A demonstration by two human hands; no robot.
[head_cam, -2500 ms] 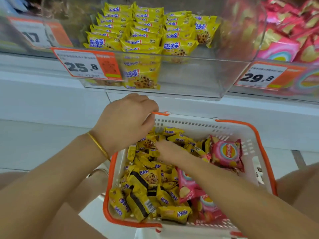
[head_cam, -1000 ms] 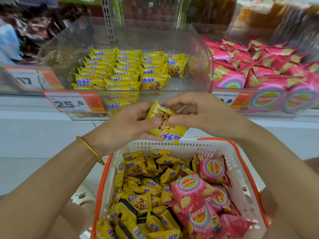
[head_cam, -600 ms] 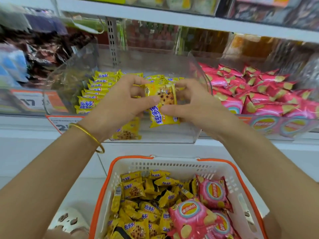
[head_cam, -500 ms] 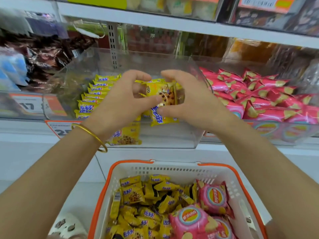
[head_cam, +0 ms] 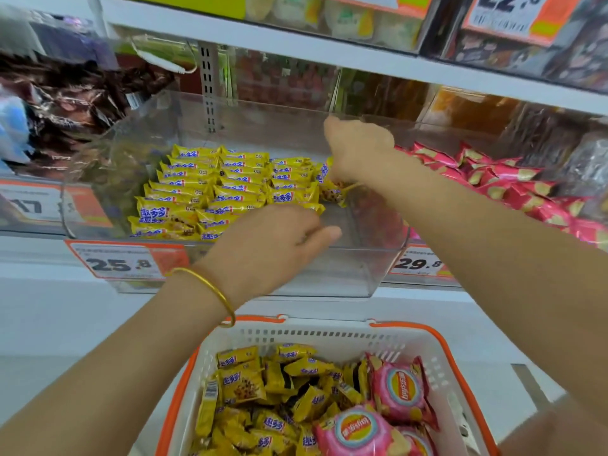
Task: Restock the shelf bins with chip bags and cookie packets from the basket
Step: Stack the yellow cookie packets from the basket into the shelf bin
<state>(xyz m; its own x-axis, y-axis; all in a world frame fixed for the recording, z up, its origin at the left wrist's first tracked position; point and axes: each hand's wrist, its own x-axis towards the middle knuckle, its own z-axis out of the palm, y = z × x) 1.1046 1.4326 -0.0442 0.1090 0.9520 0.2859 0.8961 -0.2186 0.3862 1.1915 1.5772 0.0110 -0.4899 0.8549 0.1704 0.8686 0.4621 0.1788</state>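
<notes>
Store shelving fills the background. One yellow cookie packet (head_cam: pixel 335 192) is gripped by the right hand (head_cam: pixel 358 149) inside the clear bin (head_cam: pixel 371 264), beside rows already laid. Nearer, the left hand (head_cam: pixel 269 245) hangs loosely open, empty. Below it, the basket (head_cam: pixel 329 334) is seen well stocked; much restocking is judged left.

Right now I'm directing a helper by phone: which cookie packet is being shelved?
Find the clear shelf bin above the 25.8 price tag, filled with rows of yellow cookie packets. The one meant is the yellow packet at the rows' right end, in the right hand. Unlike its flat, aligned neighbours, it sits tilted and held.
</notes>
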